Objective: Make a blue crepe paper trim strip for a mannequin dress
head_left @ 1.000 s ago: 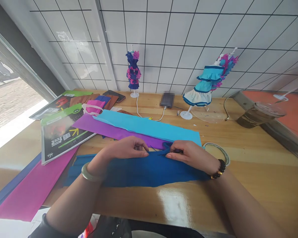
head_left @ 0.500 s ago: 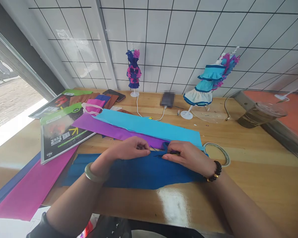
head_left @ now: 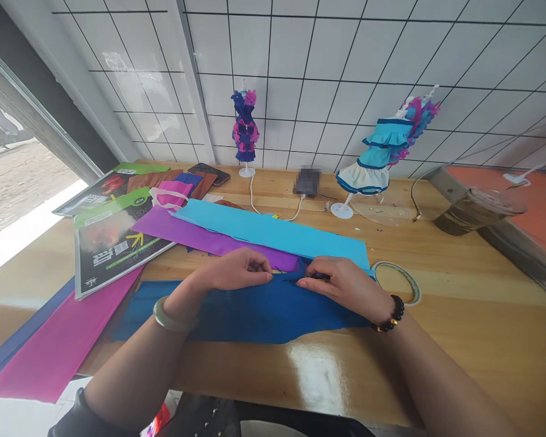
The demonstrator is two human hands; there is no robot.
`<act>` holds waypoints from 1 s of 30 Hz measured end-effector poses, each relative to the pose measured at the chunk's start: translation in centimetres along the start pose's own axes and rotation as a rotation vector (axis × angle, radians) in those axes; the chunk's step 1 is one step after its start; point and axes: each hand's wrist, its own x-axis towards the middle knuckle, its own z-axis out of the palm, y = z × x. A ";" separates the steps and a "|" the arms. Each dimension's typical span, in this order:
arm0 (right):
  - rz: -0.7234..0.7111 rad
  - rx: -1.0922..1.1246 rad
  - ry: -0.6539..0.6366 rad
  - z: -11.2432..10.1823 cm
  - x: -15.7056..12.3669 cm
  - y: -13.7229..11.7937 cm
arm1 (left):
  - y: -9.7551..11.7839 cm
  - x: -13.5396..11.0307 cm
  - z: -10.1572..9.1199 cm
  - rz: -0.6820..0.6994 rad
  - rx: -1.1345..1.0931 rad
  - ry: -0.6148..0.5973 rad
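A long dark-blue sheet point(head_left: 255, 315), which looks like crepe paper, lies along the front of the table under my hands. My left hand point(head_left: 236, 270) is closed in a pinch on its upper edge. To the right of it, my right hand point(head_left: 341, 282) is closed around small dark scissors point(head_left: 293, 276), mostly hidden by the fingers, with the blades pointing left at the blue edge. A narrow blue strip bunches up by the right fingers. Just behind the hands lie a light-blue sheet point(head_left: 273, 227) and a purple sheet point(head_left: 209, 237).
A tape roll point(head_left: 404, 282) lies beside my right wrist. Packaged booklets point(head_left: 118, 249) and a pink sheet point(head_left: 68, 334) are at left. Two small dress forms, one purple and pink point(head_left: 244, 130), one blue and white point(head_left: 375, 155), stand by the wall. A cup point(head_left: 473, 212) stands at right.
Both hands and the blue sheet have shifted very slightly up in the picture. The scissor blades now show less clearly against the blue edge. Both grips look the same.
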 end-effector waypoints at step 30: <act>-0.112 -0.097 0.054 1.2 0.2 -1.0 | 1.1 0.2 0.4 0.012 -0.022 0.012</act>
